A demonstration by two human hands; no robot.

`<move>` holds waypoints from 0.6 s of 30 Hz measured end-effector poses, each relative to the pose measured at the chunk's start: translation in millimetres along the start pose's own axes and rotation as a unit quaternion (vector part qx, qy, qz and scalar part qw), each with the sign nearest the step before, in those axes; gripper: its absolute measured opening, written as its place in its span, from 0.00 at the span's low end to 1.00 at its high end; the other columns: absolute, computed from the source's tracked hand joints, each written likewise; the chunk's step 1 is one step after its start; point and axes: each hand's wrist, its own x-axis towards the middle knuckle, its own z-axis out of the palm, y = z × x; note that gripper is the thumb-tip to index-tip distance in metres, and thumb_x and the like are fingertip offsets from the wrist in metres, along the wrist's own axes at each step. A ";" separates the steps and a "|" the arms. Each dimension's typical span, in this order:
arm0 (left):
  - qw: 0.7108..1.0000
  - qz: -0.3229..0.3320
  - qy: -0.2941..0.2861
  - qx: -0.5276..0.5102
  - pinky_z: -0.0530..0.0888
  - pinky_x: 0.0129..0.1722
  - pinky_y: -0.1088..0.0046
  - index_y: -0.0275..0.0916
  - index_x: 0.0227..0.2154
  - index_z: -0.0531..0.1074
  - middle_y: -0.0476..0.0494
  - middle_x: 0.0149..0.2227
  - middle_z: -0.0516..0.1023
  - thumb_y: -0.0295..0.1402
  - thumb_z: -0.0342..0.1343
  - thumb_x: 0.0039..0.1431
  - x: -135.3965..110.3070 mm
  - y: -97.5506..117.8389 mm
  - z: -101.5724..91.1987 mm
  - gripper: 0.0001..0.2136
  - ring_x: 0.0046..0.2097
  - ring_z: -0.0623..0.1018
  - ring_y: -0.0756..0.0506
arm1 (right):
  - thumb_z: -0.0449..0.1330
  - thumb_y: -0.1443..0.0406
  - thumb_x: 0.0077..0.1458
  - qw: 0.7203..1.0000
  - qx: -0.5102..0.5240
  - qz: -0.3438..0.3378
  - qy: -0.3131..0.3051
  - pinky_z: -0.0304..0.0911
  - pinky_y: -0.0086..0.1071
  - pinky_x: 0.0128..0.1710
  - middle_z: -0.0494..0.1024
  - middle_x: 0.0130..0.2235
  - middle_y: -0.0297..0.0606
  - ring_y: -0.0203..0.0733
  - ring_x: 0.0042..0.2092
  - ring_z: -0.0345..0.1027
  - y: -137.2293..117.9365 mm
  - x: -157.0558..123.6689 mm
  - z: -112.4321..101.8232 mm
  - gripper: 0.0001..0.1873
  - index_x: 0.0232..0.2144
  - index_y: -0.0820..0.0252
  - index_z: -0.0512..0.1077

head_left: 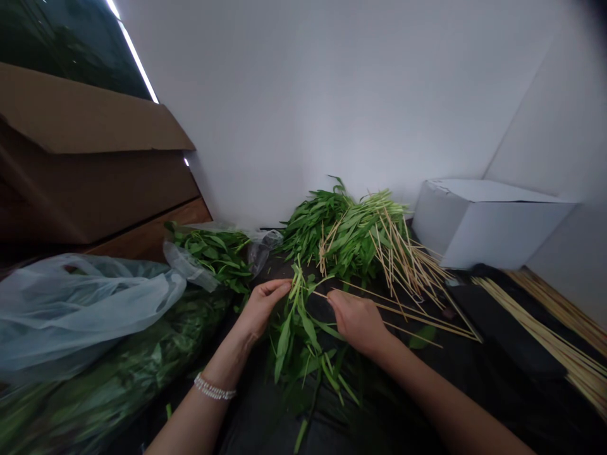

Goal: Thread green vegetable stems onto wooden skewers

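Note:
My left hand pinches the pale stem ends of a small bunch of leafy greens, whose leaves hang down toward me. Between the closed fingers of my right hand is a thin wooden skewer; its tip points left and reaches the stems. Whether the tip has gone into them I cannot tell. Just behind both hands lies a heap of greens with skewers through or across it. Loose skewers rest on the dark surface to the right of my right hand.
At the left are a clear plastic bag, bagged greens and another opened bag of greens. A cardboard box stands behind them. On the right are a white box and long bundled sticks. A white wall rises behind.

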 end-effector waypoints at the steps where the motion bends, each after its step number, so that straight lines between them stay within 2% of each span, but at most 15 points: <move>1: 1.000 0.000 0.007 0.001 0.75 0.32 0.73 0.35 0.33 0.81 0.43 0.29 0.83 0.39 0.71 0.38 0.6 -0.4 -0.2 0.18 0.28 0.79 0.47 | 0.44 0.69 0.65 1.000 0.000 0.000 -0.003 0.52 0.27 0.30 0.75 0.30 0.37 0.36 0.33 0.69 -0.4 0.0 -0.4 0.14 0.34 0.60 0.68; 8: 0.999 -0.015 0.029 -0.012 0.75 0.30 0.74 0.35 0.30 0.80 0.44 0.27 0.82 0.36 0.73 0.35 3.2 -2.0 -3.4 0.17 0.26 0.78 0.48 | 0.44 0.68 0.65 1.000 -0.014 0.009 -0.015 0.49 0.28 0.28 0.75 0.29 0.37 0.36 0.31 0.68 -3.4 -0.2 -1.6 0.13 0.34 0.60 0.68; 18: 1.000 -0.009 0.011 -0.005 0.73 0.32 0.77 0.34 0.29 0.80 0.44 0.27 0.82 0.34 0.72 0.36 4.9 -4.1 -3.0 0.15 0.27 0.78 0.50 | 0.46 0.69 0.63 0.999 -0.035 -0.009 0.008 0.44 0.32 0.25 0.74 0.27 0.34 0.35 0.27 0.66 -4.3 -1.9 1.7 0.12 0.34 0.59 0.70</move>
